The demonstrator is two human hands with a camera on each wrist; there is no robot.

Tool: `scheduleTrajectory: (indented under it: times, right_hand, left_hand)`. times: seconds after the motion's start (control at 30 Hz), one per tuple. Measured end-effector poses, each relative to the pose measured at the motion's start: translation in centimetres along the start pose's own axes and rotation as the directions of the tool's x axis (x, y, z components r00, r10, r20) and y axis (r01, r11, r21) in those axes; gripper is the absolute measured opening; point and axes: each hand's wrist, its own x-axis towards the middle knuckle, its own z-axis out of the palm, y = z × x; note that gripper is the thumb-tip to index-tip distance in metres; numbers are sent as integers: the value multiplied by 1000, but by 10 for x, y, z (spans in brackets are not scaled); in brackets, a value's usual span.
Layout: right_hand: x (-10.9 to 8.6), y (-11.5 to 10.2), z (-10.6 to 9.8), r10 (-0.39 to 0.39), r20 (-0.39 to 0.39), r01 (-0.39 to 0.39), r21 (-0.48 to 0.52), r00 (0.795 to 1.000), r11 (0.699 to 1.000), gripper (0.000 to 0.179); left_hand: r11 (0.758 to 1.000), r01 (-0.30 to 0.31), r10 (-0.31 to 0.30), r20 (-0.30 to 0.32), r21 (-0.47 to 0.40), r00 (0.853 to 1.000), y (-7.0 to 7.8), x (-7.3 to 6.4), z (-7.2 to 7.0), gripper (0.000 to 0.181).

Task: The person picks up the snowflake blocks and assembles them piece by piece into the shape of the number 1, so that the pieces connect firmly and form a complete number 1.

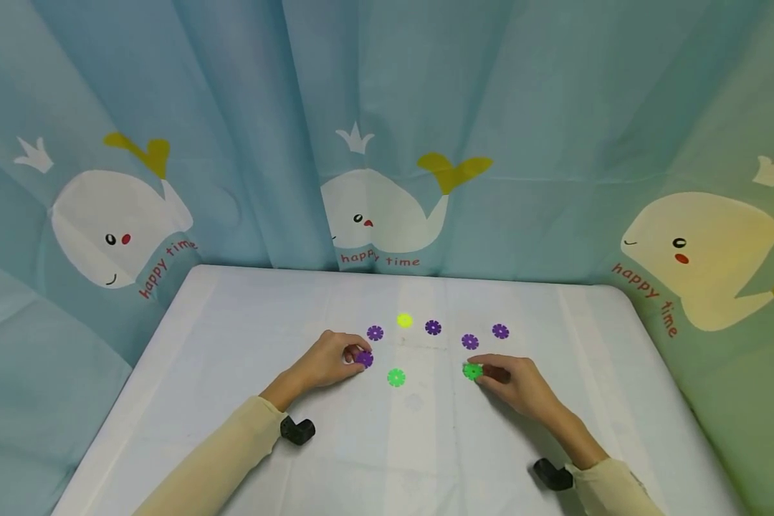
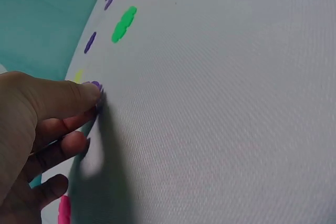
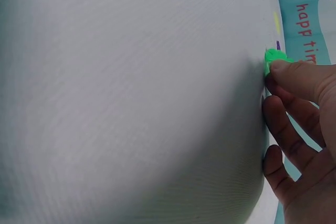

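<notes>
My left hand (image 1: pixel 330 360) pinches a purple notched plastic disc (image 1: pixel 364 359) between thumb and fingers, low over the white table; the thumb covers most of this disc in the left wrist view. To the right, a green notched disc (image 1: pixel 473 371) is pinched by my right hand (image 1: pixel 517 381), its edge standing out past the thumb in the right wrist view. Another green disc (image 1: pixel 396 378) lies flat between the hands. Just beyond the left fingers rests a purple disc (image 1: pixel 375 333). A pink piece (image 2: pixel 64 211) shows below the left little finger, in the left wrist view only.
Toward the back of the white table (image 1: pixel 335 459) lie a yellow disc (image 1: pixel 404 320) and more purple discs (image 1: pixel 433 327), two of them beyond the right hand. A blue curtain (image 1: pixel 529 129) printed with whales hangs behind the table. Black cameras sit at both wrists.
</notes>
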Motion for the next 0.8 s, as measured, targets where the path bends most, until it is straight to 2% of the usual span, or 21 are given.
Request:
scheduleTrajectory:
  times: [0.13,0.3,0.47,0.67,0.8]
  right_hand:
    - [0,-3,0,40,-5,-40,-9,999,999,34]
    - [3,-13,-4,104,8,-104,54,995,993,33]
    - [8,-20,-7,146,6,-146,95,989,985,33]
    - [16,-31,-7,216,7,-214,180,976,960,33]
    - [22,-41,-4,225,13,-220,254,974,942,33]
  left_hand:
    - [999,-5,4,-18,-50,1000,2,1,0,26]
    - [995,11,-15,-37,-101,999,11,4,-4,26]
    - [993,0,-5,-45,-117,999,21,7,-9,26]
    - [989,20,-27,-46,-148,999,33,11,-11,27]
    - [984,20,-29,-47,-178,998,38,14,-11,26]
